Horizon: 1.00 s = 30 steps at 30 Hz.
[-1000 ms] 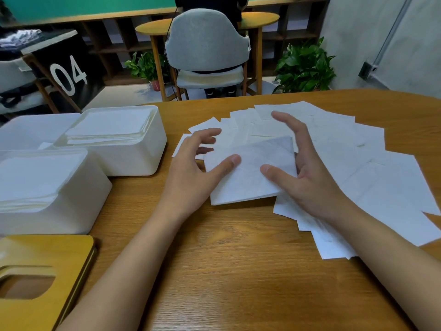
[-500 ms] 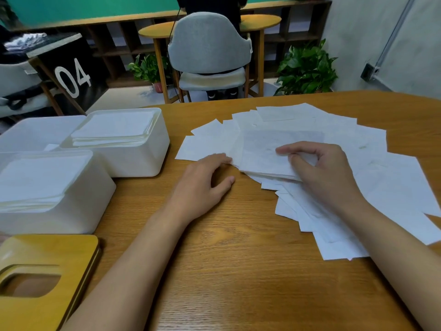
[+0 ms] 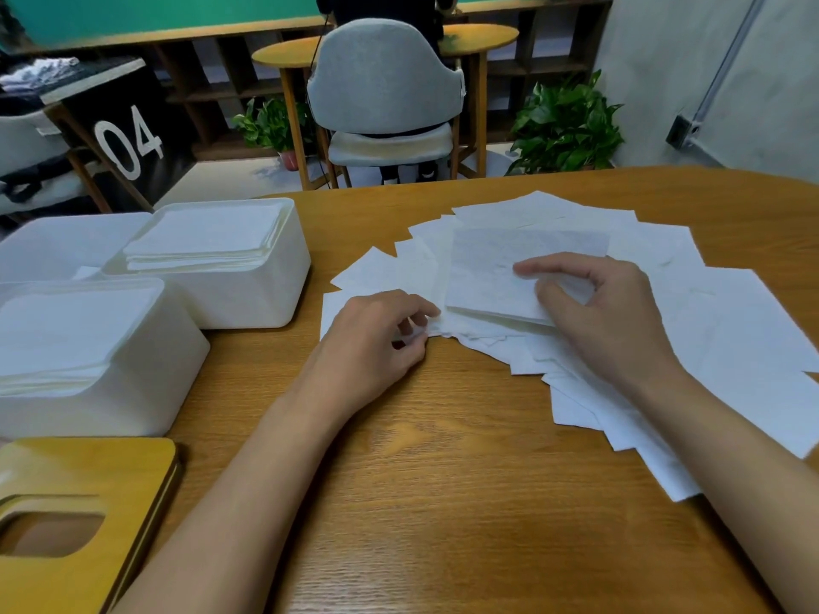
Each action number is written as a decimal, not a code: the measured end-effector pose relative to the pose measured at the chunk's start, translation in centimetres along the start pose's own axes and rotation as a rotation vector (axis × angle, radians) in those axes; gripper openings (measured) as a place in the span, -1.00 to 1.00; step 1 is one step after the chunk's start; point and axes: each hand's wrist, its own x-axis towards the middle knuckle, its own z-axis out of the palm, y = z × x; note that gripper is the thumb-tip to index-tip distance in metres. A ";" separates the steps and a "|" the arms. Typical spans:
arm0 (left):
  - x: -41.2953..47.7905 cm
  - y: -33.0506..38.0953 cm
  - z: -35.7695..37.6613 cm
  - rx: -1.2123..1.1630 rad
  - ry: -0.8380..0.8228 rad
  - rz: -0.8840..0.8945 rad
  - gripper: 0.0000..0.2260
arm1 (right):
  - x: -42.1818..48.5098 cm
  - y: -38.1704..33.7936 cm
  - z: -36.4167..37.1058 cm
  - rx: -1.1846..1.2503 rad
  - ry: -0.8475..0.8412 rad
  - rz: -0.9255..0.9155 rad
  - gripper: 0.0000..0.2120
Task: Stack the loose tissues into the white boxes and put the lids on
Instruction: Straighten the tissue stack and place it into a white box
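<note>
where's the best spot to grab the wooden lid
Take the wooden lid by its right long edge, coming from the right. It lies flat on the table, so that exposed thick edge, or the cut-out slot, likely offers the only grip.

bare table [image 3: 443,502] front, white boxes [image 3: 221,277] blocking left

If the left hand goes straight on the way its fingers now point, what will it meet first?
Most likely the small tissue stack held by the right hand. The left hand, pinching a loose tissue, points right and slightly away; depth is unclear.
</note>
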 end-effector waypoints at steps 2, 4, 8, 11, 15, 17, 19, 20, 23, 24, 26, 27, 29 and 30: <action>-0.1 0.0 -0.3 0.014 -0.020 -0.004 -0.71 | 0.0 0.0 0.2 0.037 -0.108 -0.012 -0.68; -0.3 0.1 -0.4 0.005 -0.019 -0.006 -0.69 | 0.1 0.3 0.5 0.038 -0.192 0.007 -0.64; -0.3 0.2 -0.7 0.038 -0.013 0.001 -0.73 | 0.2 0.9 1.0 -0.046 -0.227 0.050 -0.58; -0.3 0.4 -0.8 0.028 0.003 -0.017 -0.85 | 0.2 0.9 0.8 -0.071 -0.177 0.043 -0.58; -0.5 0.8 -0.9 -0.051 0.091 0.015 -0.91 | -0.2 0.4 0.7 -0.088 -0.153 -0.040 -0.64; -0.5 1.4 -1.2 -0.072 0.145 0.053 -0.92 | -0.4 0.0 0.8 -0.098 -0.167 -0.066 -0.65; -0.5 1.9 -1.5 -0.057 0.223 0.119 -0.92 | -0.5 0.0 0.8 -0.117 -0.170 -0.066 -0.63; -0.5 2.1 -1.6 -0.049 0.265 0.141 -0.90 | -0.4 0.0 0.8 -0.125 -0.169 -0.062 -0.62; -0.6 2.5 -2.1 -0.106 0.357 0.130 -0.85 | -0.3 0.2 0.7 -0.136 -0.167 -0.045 -0.61; -0.6 2.8 -2.2 -0.138 0.375 0.115 -0.85 | -0.3 0.2 0.7 -0.136 -0.169 -0.047 -0.59; -0.7 3.4 -2.4 -0.193 0.387 0.092 -0.85 | -0.5 -0.1 0.7 -0.113 -0.189 -0.063 -0.54; -0.8 3.6 -2.4 -0.218 0.386 0.088 -0.86 | -0.6 -0.3 0.7 -0.098 -0.208 -0.074 -0.49; -0.8 3.7 -2.5 -0.257 0.375 0.082 -0.88 | -0.8 -0.5 0.9 -0.082 -0.248 -0.099 -0.44; -0.8 3.7 -2.6 -0.268 0.359 0.074 -0.88 | -0.8 -0.5 1.0 -0.086 -0.263 -0.111 -0.44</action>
